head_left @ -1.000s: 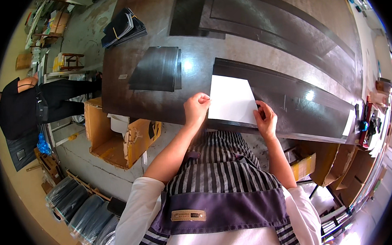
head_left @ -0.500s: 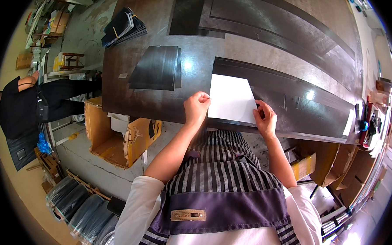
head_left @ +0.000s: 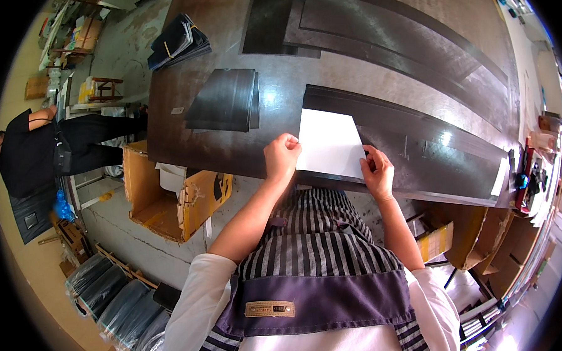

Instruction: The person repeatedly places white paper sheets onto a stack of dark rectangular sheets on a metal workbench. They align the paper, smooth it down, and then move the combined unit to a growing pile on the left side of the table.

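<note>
A plain white sheet [head_left: 328, 137] lies over the left end of a long dark sheet stack [head_left: 411, 137] at the table's near edge. My left hand [head_left: 283, 156] pinches the white sheet's left edge, thumb and fingertips together. At its lower right corner, my right hand [head_left: 377, 171] grips the edge between thumb and curled fingers. Left of the white sheet, a small pile of dark, glossy sheets [head_left: 222, 101] rests on the table. What lies directly beneath the white sheet is hidden.
The brown table [head_left: 173, 139] carries a banded bundle of dark sheets [head_left: 178, 43] at far left and more long dark panels [head_left: 381, 36] at the back. An open cardboard box [head_left: 163, 206] stands below the left edge. A person in black [head_left: 41, 145] stands farther left.
The white sheet and my right hand have shifted very slightly left. Both hands keep their hold on its edges.
</note>
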Available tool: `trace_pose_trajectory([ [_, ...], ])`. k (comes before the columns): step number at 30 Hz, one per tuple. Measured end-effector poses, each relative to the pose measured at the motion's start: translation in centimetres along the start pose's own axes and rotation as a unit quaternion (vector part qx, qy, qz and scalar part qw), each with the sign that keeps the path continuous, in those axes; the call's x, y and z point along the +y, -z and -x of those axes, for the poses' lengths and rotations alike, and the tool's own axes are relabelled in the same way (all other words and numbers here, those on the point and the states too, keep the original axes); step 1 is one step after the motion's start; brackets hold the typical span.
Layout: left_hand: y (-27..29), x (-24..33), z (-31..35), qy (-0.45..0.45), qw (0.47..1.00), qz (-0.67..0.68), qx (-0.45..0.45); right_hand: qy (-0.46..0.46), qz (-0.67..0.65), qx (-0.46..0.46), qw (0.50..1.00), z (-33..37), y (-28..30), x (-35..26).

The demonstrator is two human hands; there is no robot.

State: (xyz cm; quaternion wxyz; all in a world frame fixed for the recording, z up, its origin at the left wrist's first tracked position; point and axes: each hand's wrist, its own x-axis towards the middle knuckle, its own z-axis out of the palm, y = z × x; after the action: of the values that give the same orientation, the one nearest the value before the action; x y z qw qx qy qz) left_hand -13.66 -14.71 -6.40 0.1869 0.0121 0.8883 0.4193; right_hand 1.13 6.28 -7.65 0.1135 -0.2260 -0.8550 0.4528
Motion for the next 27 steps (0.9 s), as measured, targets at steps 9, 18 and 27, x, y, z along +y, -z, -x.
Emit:
trace_pose_trajectory([
  [9, 0.4, -0.6, 0.2, -0.04, 0.99, -0.122, 0.049, 0.03, 0.133, -0.019, 0.99, 0.1, 0.0, 0.0],
  [18, 1.5, -2.8, 0.5, -0.08, 0.99, 0.01, 0.118, -0.039, 0.281, -0.01, 0.959, 0.5, 1.6, -1.8],
  [27, 2.4, -1.2, 5.6, -0.386, 0.898, -0.2, -0.074, 0.146, 0.217, -0.089, 0.961, 4.5, 2.6, -1.4],
])
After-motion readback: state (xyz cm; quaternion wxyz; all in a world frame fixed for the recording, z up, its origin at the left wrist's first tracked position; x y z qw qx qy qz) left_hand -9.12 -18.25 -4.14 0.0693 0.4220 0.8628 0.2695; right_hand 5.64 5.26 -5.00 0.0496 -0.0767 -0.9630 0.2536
